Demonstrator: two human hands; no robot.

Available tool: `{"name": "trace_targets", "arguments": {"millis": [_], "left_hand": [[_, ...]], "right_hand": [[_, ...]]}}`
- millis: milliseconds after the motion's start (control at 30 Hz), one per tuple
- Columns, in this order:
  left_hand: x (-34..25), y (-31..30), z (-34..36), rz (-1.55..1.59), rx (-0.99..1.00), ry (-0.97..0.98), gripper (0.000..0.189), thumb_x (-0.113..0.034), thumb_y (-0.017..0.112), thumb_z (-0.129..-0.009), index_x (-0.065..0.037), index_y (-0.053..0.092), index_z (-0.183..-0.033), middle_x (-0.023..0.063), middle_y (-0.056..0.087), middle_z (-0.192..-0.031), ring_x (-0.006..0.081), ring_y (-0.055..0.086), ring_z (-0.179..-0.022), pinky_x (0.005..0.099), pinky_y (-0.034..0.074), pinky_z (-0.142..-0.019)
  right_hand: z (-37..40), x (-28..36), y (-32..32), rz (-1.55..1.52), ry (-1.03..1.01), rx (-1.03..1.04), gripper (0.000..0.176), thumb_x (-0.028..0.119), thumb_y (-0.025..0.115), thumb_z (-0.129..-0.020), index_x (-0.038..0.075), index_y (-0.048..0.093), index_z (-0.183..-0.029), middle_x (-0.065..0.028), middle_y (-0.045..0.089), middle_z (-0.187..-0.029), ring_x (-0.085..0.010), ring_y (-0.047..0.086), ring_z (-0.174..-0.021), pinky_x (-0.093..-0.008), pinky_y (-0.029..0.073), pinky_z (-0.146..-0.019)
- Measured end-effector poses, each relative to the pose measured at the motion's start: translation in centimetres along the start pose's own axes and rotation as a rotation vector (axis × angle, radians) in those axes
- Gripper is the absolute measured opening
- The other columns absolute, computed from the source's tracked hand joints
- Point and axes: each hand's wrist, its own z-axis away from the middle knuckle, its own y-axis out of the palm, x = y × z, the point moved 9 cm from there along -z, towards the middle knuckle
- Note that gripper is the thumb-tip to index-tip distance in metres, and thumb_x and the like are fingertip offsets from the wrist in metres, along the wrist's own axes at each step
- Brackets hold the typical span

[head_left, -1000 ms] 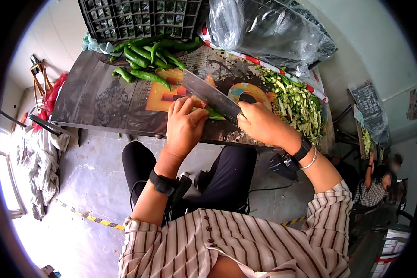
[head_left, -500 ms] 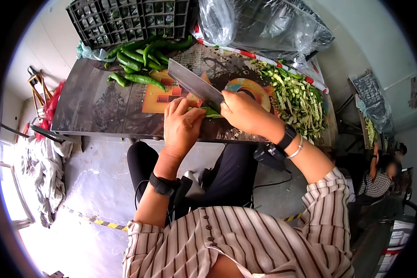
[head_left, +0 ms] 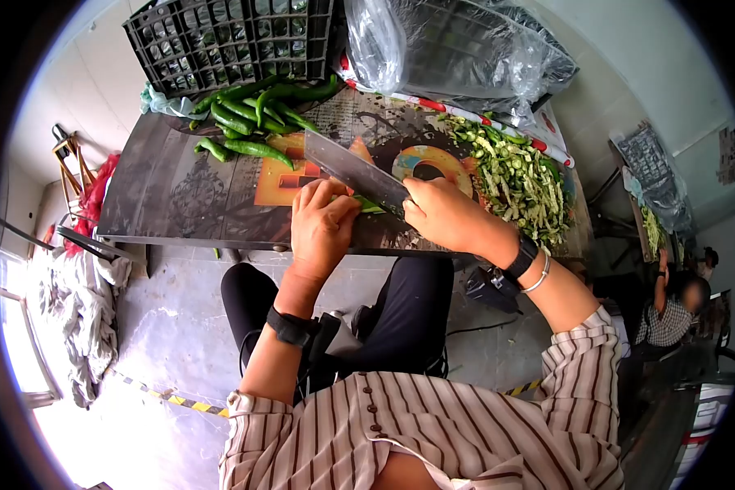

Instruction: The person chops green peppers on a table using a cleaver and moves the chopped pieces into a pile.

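My right hand (head_left: 449,214) grips the handle of a cleaver (head_left: 351,170), whose broad blade points up and left across the table. Under my left hand (head_left: 322,222), closed with bent fingers, a green chili pepper (head_left: 369,206) is pressed to the tabletop near its front edge. Only the pepper's right end shows; the rest is covered by the fingers and blade. Whole green chili peppers (head_left: 249,114) lie in a pile beyond my left hand. To the right of my right hand spreads a heap of sliced peppers (head_left: 526,184).
A black plastic crate (head_left: 228,51) stands at the table's back left. Beside it is a plastic-covered crate (head_left: 457,53). The dark patterned table (head_left: 163,196) ends just before my knees. Another person (head_left: 669,314) sits at far right by another table.
The cleaver and my right hand have shifted slightly right and down. My left hand stays on the pepper. The whole view has moved a little.
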Motion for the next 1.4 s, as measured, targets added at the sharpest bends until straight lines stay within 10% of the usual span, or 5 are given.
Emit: {"name": "trace_targets", "arguments": {"millis": [500, 833, 1400], "left_hand": [[-0.3, 0.1, -0.2, -0.002, 0.021, -0.004, 0.009, -0.008, 0.071, -0.071, -0.011, 0.069, -0.080, 0.0006, 0.061, -0.094, 0.0257, 0.054, -0.098, 0.0364, 0.043, -0.086], [-0.1, 0.1, 0.1, -0.024, -0.001, -0.001, 0.008, -0.011, 0.070, -0.072, -0.012, 0.068, -0.080, 0.0008, 0.059, -0.093, 0.0247, 0.054, -0.097, 0.0367, 0.042, -0.086], [0.5, -0.9, 0.1, 0.056, -0.035, -0.057, 0.020, -0.009, 0.073, -0.070, -0.012, 0.069, -0.090, 0.0014, 0.058, -0.096, 0.0248, 0.053, -0.100, 0.0378, 0.041, -0.089]], "right_hand": [[-1.4, 0.7, 1.3, 0.080, -0.081, 0.122, 0.018, 0.009, 0.056, -0.083, -0.009, 0.054, -0.079, -0.0262, 0.058, -0.071, -0.0417, 0.061, -0.071, -0.0452, 0.049, -0.066], [-1.5, -1.4, -0.5, -0.025, -0.027, -0.227, 0.021, 0.013, 0.053, -0.087, -0.007, 0.049, -0.086, -0.0277, 0.056, -0.071, -0.0455, 0.056, -0.073, -0.0492, 0.043, -0.063], [-0.3, 0.1, 0.8, -0.049, 0.011, 0.061, 0.022, 0.013, 0.051, -0.088, -0.008, 0.048, -0.082, -0.0299, 0.057, -0.073, -0.0454, 0.059, -0.073, -0.0479, 0.044, -0.064]]}}
